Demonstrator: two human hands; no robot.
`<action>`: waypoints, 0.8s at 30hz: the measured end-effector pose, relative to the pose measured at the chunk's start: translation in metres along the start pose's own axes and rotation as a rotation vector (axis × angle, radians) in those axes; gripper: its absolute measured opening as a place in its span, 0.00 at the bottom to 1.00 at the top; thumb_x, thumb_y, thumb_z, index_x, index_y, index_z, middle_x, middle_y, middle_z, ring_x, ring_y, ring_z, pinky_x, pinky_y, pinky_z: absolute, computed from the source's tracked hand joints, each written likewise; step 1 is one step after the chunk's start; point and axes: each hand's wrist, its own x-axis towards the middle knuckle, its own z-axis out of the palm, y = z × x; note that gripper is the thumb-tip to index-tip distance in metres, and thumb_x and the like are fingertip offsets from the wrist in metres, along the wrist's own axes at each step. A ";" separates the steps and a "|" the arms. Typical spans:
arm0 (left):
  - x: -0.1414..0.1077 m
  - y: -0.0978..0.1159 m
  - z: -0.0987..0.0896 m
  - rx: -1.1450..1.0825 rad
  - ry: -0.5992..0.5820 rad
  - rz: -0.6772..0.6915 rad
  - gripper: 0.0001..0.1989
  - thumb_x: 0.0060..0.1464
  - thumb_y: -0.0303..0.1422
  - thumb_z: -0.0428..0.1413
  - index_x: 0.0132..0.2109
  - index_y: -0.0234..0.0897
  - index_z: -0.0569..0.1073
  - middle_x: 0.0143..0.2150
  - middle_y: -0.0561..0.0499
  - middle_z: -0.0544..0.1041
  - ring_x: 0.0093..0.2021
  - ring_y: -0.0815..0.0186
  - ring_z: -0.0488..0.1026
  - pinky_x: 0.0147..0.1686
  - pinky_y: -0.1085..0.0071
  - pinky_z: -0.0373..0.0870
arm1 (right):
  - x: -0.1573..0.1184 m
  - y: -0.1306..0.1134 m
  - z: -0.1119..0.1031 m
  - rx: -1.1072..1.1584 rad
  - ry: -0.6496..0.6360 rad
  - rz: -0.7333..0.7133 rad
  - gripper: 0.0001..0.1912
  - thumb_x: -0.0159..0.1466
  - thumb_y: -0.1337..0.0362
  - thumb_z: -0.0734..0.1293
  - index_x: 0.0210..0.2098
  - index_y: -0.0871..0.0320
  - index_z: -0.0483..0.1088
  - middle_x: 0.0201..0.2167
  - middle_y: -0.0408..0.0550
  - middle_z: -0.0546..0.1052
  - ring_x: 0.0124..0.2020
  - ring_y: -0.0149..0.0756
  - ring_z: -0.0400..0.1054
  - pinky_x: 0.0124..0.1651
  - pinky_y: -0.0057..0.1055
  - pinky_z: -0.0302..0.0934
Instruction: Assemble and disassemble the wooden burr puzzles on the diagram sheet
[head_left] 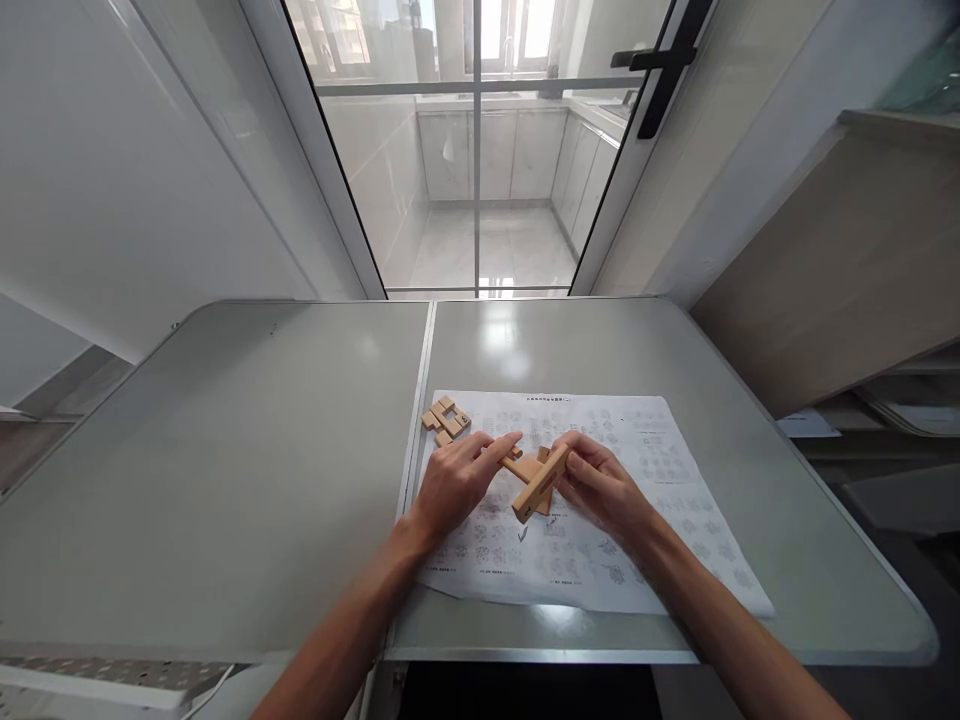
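Several notched wooden puzzle pieces (541, 482) form a crossed cluster between my hands, held above a printed sheet (630, 570). My right hand (596, 482) is closed around the cluster's right side, with thumb and fingers at the upper end of a long bar. My left hand (466, 478) is closed at the left end of the cluster, fingers over a piece that points toward it. More loose wooden puzzle pieces (448, 417) lie at the sheet's upper left corner, just beyond my left hand. The left fingertips partly hide the piece beneath them.
The sheet with small diagrams lies on a grey folding table (225, 480), whose metal seam (420, 420) runs just left of it. A glass door (517, 180) with a black handle (660, 62) stands beyond the far edge. Wooden shelving (840, 250) is at the right.
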 end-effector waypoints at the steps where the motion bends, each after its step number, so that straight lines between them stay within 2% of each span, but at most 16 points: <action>1: -0.001 -0.001 0.000 0.013 -0.004 -0.003 0.18 0.73 0.24 0.52 0.65 0.43 0.73 0.39 0.54 0.82 0.34 0.71 0.79 0.34 0.74 0.72 | -0.001 0.000 0.000 -0.003 0.002 -0.002 0.17 0.66 0.46 0.76 0.38 0.53 0.74 0.25 0.40 0.69 0.20 0.29 0.55 0.26 0.31 0.50; 5: -0.005 -0.010 0.002 0.089 -0.025 -0.056 0.16 0.74 0.27 0.51 0.63 0.42 0.74 0.39 0.51 0.82 0.34 0.68 0.80 0.34 0.73 0.71 | -0.005 -0.003 -0.004 0.014 0.005 -0.027 0.16 0.68 0.48 0.74 0.37 0.54 0.74 0.25 0.39 0.66 0.18 0.25 0.51 0.24 0.30 0.47; 9: -0.006 -0.015 0.002 0.083 -0.031 -0.110 0.13 0.75 0.30 0.50 0.60 0.38 0.75 0.38 0.49 0.82 0.36 0.66 0.80 0.35 0.71 0.71 | -0.005 -0.009 -0.015 -0.005 0.103 -0.099 0.17 0.68 0.48 0.73 0.37 0.55 0.73 0.27 0.39 0.67 0.18 0.25 0.49 0.23 0.30 0.46; 11: -0.005 -0.012 0.002 0.057 -0.062 -0.111 0.11 0.76 0.33 0.51 0.52 0.37 0.78 0.35 0.50 0.81 0.33 0.66 0.78 0.33 0.71 0.67 | -0.002 -0.011 -0.018 -0.047 0.178 -0.100 0.17 0.70 0.47 0.71 0.36 0.55 0.72 0.24 0.38 0.63 0.20 0.28 0.51 0.25 0.30 0.48; 13: -0.002 -0.007 0.001 0.033 -0.092 -0.111 0.15 0.76 0.35 0.51 0.40 0.35 0.77 0.29 0.52 0.77 0.28 0.68 0.73 0.29 0.70 0.61 | 0.001 -0.013 -0.019 -0.105 0.268 -0.096 0.19 0.72 0.48 0.67 0.32 0.55 0.68 0.23 0.38 0.61 0.22 0.30 0.53 0.26 0.30 0.51; 15: -0.001 -0.003 0.000 0.007 -0.117 -0.116 0.21 0.75 0.34 0.50 0.31 0.36 0.73 0.25 0.53 0.73 0.25 0.68 0.68 0.27 0.68 0.55 | 0.002 -0.013 -0.018 -0.230 0.350 -0.079 0.20 0.74 0.49 0.64 0.30 0.54 0.64 0.24 0.39 0.62 0.23 0.31 0.53 0.26 0.30 0.52; 17: 0.000 0.000 -0.001 -0.020 -0.148 -0.128 0.23 0.75 0.33 0.49 0.27 0.36 0.70 0.24 0.52 0.72 0.25 0.68 0.66 0.27 0.68 0.54 | 0.003 -0.012 -0.016 -0.436 0.412 -0.058 0.21 0.74 0.49 0.64 0.29 0.54 0.63 0.24 0.39 0.63 0.24 0.32 0.54 0.27 0.30 0.52; 21: -0.001 0.004 0.000 -0.040 -0.204 -0.162 0.24 0.72 0.33 0.52 0.25 0.36 0.72 0.27 0.50 0.73 0.30 0.66 0.68 0.33 0.67 0.60 | 0.004 -0.004 -0.015 -0.848 0.485 -0.059 0.21 0.72 0.48 0.63 0.29 0.54 0.66 0.22 0.39 0.65 0.25 0.33 0.59 0.31 0.31 0.55; 24: -0.003 0.006 0.002 -0.048 -0.219 -0.148 0.24 0.71 0.34 0.54 0.24 0.36 0.74 0.28 0.50 0.73 0.31 0.66 0.67 0.33 0.66 0.61 | 0.005 0.002 -0.017 -1.042 0.489 -0.084 0.18 0.72 0.49 0.63 0.31 0.54 0.69 0.21 0.39 0.69 0.23 0.34 0.62 0.31 0.31 0.56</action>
